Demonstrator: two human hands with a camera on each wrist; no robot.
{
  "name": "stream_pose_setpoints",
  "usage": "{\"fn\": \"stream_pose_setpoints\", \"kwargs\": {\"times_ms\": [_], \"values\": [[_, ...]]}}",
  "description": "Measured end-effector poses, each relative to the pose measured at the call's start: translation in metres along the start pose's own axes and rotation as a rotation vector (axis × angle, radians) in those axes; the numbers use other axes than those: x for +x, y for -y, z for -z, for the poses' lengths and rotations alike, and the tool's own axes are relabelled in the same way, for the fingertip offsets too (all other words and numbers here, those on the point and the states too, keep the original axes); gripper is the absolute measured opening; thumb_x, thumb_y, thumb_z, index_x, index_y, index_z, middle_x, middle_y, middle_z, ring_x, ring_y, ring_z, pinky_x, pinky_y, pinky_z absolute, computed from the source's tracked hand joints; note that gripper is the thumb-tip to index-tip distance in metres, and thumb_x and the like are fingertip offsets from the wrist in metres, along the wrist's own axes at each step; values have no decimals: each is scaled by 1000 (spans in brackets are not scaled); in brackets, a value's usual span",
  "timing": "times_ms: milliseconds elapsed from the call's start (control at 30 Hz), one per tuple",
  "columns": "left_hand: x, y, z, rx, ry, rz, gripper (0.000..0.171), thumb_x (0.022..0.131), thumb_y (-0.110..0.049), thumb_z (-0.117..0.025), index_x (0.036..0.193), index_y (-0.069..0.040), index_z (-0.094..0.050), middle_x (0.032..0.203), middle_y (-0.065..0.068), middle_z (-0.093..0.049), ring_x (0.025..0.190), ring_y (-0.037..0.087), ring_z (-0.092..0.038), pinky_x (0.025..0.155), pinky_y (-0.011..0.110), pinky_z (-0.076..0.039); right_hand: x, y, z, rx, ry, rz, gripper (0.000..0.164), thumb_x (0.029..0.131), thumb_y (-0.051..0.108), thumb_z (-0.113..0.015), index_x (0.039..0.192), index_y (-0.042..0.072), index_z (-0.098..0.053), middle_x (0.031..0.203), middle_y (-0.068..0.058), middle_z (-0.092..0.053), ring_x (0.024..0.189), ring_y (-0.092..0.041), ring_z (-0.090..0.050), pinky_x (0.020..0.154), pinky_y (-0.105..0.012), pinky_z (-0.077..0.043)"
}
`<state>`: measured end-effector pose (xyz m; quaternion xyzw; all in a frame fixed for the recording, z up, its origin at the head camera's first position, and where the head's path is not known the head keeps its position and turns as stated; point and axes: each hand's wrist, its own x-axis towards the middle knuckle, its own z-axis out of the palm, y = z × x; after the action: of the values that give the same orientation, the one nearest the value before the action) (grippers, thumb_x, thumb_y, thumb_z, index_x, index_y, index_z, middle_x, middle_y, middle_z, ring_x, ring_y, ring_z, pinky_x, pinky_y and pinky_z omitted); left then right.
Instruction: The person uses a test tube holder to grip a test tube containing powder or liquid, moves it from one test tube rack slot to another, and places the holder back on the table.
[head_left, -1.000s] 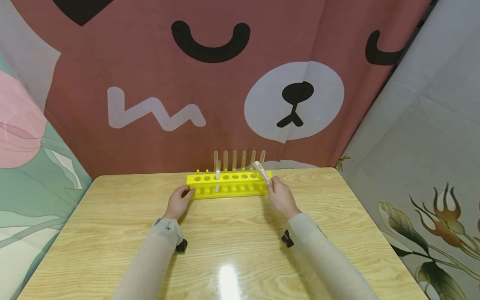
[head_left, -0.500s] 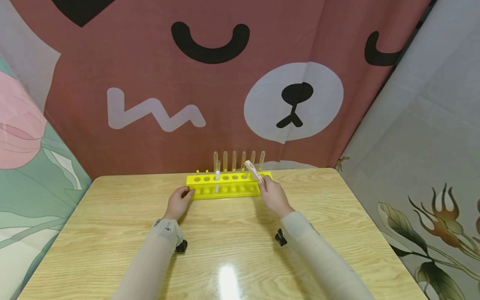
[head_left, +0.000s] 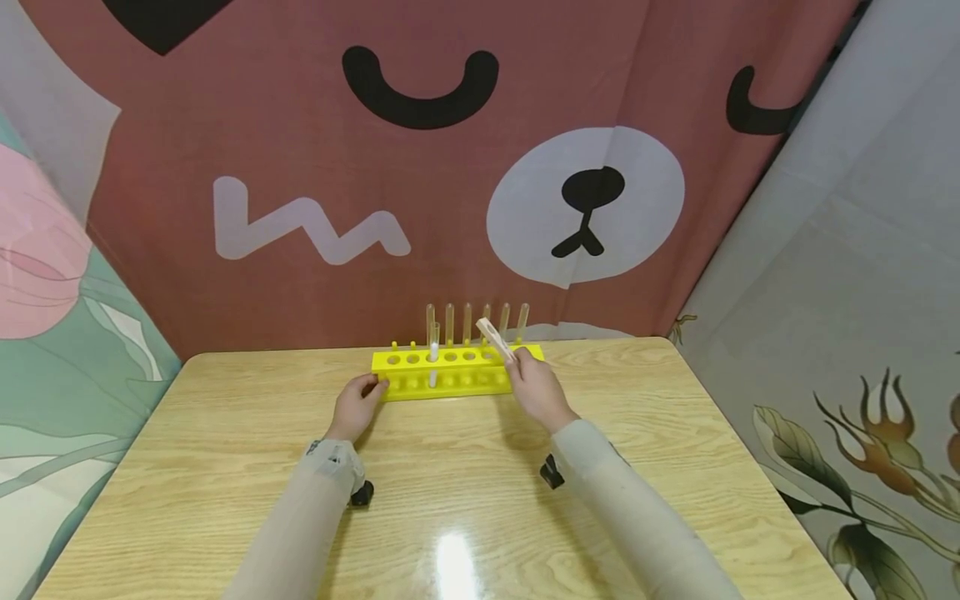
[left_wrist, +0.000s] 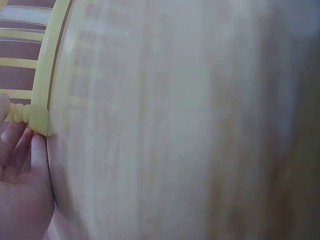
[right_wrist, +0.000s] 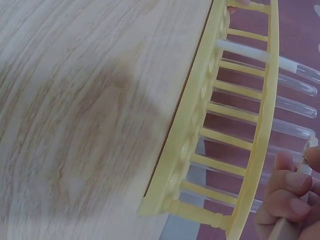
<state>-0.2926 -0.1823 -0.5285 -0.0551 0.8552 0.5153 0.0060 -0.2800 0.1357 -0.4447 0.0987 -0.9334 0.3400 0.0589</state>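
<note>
A yellow test tube rack [head_left: 459, 367] stands at the back of the table. My left hand [head_left: 356, 406] holds its left end, with thumb and fingers around the end post [left_wrist: 20, 113] in the left wrist view. One test tube with white contents [head_left: 433, 352] sits upright in a hole left of the middle. Several clear tubes [head_left: 449, 321] are upside down on the pegs behind. My right hand [head_left: 538, 390] grips a wooden test tube clamp [head_left: 493, 337] above the right half of the rack. Its tip points up and left, with no tube seen in it.
The wood-grain table [head_left: 450, 467] stretches forward from the rack. A curtain with a bear print [head_left: 300, 292] hangs right behind the rack and tubes. Patterned cloths hang at both sides.
My right hand has moved left along the rack with the clamp, from the right end toward the tube with white contents. My left hand stays on the rack's left end.
</note>
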Motion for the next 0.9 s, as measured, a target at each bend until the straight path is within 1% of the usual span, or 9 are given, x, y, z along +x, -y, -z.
{"fn": "stream_pose_setpoints", "kwargs": {"times_ms": [333,467,733,900], "values": [[2,3,-1,-4,-7,-11,48,107,-31,-52,140,4,-55,149,25,-45,142,41,-37,118,56,-31,3,9,-3,-10,20,9,25,110,24,-45,110,2,-56,67,-6,-48,48,-15,-37,42,-27,-31],[2,3,0,-4,-5,-10,48,107,-30,-52,140,5,-54,149,26,-44,142,41,-37,118,56,-30,5,14,-4,-18,23,15,25,110,24,-45,112,2,-57,67,-6,-48,47,-15,-37,41,-26,-31],[1,1,-1,-3,-4,-7,48,107,-30,-53,140,5,-54,149,26,-45,142,41,-38,118,55,-30,8,23,-6,-19,34,25,28,110,25,-46,115,0,-58,69,-6,-49,50,-16,-40,43,-27,-33],[1,1,-1,1,-7,-11,49,107,-30,-54,140,6,-54,149,26,-45,142,42,-38,118,55,-31,9,29,-7,-19,36,31,32,110,26,-45,119,-1,-59,68,-5,-49,50,-15,-39,43,-26,-33]]}}
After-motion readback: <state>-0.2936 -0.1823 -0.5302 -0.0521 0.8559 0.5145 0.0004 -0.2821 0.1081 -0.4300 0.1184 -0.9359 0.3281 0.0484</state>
